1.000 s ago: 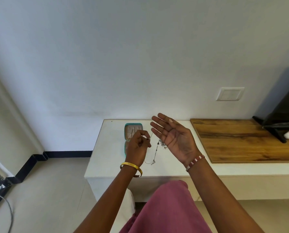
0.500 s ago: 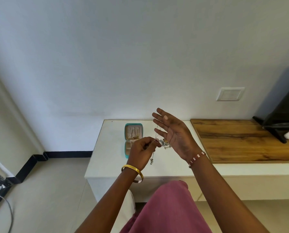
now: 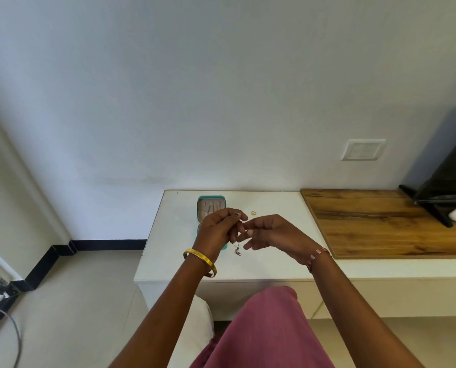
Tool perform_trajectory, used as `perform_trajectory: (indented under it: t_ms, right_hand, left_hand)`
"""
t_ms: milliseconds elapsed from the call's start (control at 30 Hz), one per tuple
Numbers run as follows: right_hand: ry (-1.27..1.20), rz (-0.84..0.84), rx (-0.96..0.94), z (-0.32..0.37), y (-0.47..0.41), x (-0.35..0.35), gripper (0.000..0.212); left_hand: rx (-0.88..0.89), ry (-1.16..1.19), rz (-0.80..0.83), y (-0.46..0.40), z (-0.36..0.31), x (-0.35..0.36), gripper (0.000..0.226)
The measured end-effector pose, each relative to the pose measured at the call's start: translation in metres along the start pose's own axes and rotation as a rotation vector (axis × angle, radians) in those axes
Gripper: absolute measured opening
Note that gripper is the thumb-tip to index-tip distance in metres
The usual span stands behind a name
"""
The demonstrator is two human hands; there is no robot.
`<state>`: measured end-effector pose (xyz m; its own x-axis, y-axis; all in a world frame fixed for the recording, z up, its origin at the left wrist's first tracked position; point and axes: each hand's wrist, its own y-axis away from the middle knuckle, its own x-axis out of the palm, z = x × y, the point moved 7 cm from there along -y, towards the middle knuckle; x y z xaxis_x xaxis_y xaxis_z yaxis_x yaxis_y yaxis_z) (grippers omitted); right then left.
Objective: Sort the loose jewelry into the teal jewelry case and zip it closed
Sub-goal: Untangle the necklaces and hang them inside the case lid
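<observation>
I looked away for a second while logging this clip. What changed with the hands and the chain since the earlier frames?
The right hand turned from an open, raised palm to palm down and closed in on the left hand, both now pinching the silver chain, which hangs shorter. A gold ring the hand had hidden now shows on the white table. The teal jewelry case stays open, unmoved.

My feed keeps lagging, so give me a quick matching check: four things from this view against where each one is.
1. teal jewelry case
2. gold ring
3. silver necklace
4. gold bangle

A. on the left wrist
B. loose on the white table, right of the case
C. open, behind the left hand
D. dangling between both hands

Pairs: 1-C, 2-B, 3-D, 4-A
</observation>
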<state>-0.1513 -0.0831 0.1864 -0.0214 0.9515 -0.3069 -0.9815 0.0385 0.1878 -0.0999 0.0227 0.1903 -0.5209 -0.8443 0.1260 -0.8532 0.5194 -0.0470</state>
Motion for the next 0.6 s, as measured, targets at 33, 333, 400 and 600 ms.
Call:
perform_trajectory:
  t_ms: [33, 333, 400, 600]
  right_hand:
    - [-0.040, 0.018, -0.013, 0.000, 0.001, 0.002, 0.023]
    - [-0.081, -0.137, -0.079, 0.003, 0.002, -0.008, 0.018]
    - [-0.053, -0.148, -0.098, 0.006, 0.002, -0.008, 0.024]
    - [-0.075, -0.189, -0.114, 0.010, 0.003, -0.001, 0.016]
  left_hand:
    - [-0.022, 0.030, 0.008, 0.000, 0.001, 0.001, 0.028]
    - [-0.073, 0.065, 0.025, -0.002, 0.006, 0.000, 0.027]
    - [-0.073, 0.043, 0.020, -0.002, 0.007, 0.000, 0.026]
    - [-0.055, 0.032, -0.001, -0.003, 0.003, -0.001, 0.028]
